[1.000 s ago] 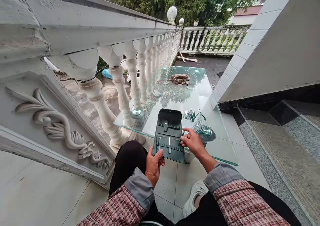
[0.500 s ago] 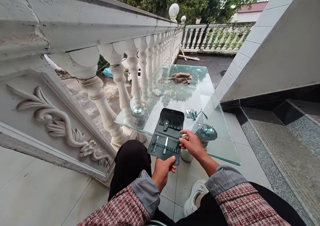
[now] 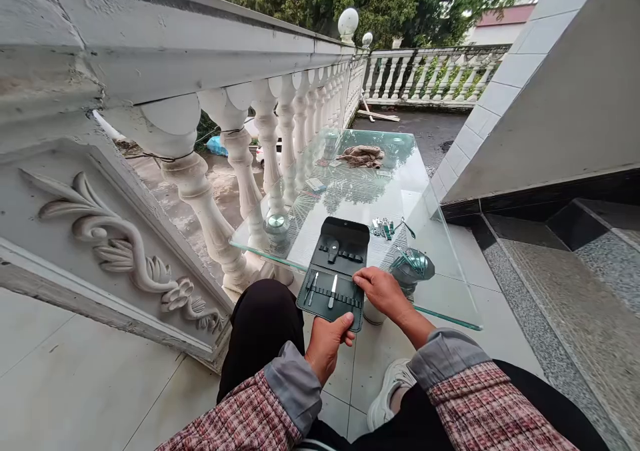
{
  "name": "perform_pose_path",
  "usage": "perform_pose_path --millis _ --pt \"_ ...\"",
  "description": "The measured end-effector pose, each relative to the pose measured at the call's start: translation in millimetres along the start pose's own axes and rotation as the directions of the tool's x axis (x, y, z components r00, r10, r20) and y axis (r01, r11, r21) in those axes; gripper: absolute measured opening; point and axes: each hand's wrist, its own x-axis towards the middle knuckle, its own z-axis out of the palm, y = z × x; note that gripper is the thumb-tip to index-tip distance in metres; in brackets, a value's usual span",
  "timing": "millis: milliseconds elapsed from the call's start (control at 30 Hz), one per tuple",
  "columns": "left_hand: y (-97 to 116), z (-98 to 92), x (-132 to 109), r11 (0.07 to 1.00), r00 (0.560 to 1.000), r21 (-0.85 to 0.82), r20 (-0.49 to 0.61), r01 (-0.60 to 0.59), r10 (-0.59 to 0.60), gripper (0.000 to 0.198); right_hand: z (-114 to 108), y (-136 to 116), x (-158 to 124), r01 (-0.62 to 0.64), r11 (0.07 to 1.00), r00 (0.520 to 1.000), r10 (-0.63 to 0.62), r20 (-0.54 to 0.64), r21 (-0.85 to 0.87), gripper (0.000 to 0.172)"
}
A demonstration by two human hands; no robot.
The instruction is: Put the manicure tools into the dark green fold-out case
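Observation:
An open dark green case lies tilted above my knees, its lower edge held by my left hand, thumb on top. Elastic loops in it hold a nail file, a thin tool at the left and a dark clipper-like tool in the upper half. My right hand is closed at the case's right edge, fingertips pinched; whatever they grip is too small to make out. Several small metal tools lie on the glass table beyond the case.
Near the table's front right corner, more thin tools rest above a round support. A brown cloth and a small packet lie farther back. A white balustrade runs along the left, stone steps on the right.
My right hand has shifted slightly down and left over the case's right edge, and its fingers have drawn closer together. The case has hardly moved.

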Motion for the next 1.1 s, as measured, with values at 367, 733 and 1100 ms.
perform_pose_path --millis 367,733,1100 --pt "0.1 0.2 -0.2 0.999 1.000 -0.032 0.000 0.015 -0.015 0.055 -1.1 -7.8 -20.3 0.226 0.947 0.974 -0.216 0.066 -0.230 0.028" --pt "5.3 0.6 -2.0 0.999 0.999 -0.021 -0.029 0.033 -0.034 0.043 -105.2 58.2 11.6 -0.232 0.962 0.920 0.168 -0.355 -0.144 0.036" --pt "2.3 2.7 -2.7 0.999 1.000 0.014 -0.004 0.031 -0.031 0.033 -88.2 85.1 29.0 -0.336 0.884 0.934 0.269 -0.236 -0.325 0.017"
